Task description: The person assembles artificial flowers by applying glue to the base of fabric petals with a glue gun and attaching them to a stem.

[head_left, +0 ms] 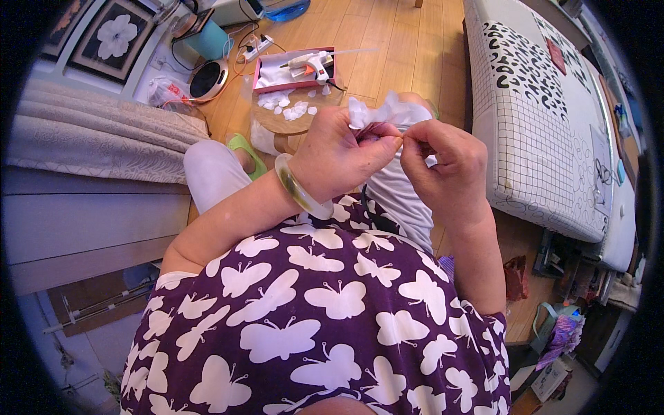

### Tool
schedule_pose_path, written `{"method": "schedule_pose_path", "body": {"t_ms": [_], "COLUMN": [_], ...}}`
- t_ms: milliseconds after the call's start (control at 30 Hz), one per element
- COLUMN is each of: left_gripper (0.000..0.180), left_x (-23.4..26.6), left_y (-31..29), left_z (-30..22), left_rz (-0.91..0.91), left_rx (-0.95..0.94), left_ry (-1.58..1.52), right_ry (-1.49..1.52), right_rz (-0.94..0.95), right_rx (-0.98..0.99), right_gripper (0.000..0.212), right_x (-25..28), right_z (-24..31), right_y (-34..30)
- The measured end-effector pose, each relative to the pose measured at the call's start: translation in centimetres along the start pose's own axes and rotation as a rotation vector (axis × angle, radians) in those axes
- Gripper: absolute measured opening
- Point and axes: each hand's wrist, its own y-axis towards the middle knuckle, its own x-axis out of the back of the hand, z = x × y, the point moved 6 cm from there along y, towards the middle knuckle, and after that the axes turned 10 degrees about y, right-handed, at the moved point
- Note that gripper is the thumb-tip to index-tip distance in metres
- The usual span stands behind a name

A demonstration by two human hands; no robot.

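My left hand, with a pale bangle on its wrist, is closed around a bunch of thin white petals that fan out above the fingers. It looks like an artificial flower; its lower part is hidden in my fingers. Close beside it, my right hand pinches at the base of the bunch, the fingertips of both hands nearly touching. Something thin seems to lie between the right thumb and fingers, too small to make out. Both hands are held over my lap.
Ahead, a low round wooden stool bears loose white petals and a pink box with a white glue gun on it. A power strip with cables lies beyond. A bed stands right, a draped couch left.
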Motion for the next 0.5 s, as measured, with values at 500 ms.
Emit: {"method": "schedule_pose_path", "body": {"t_ms": [500], "left_gripper": [0.011], "left_x": [0.3], "left_y": [0.3], "left_z": [0.4], "left_rz": [0.026], "left_rx": [0.071], "left_ry": [-0.137], "right_ry": [0.164], "right_rz": [-0.14], "right_rx": [-0.186], "right_gripper": [0.005], "right_x": [1.1], "right_z": [-2.4], "right_y": [0.1]}}
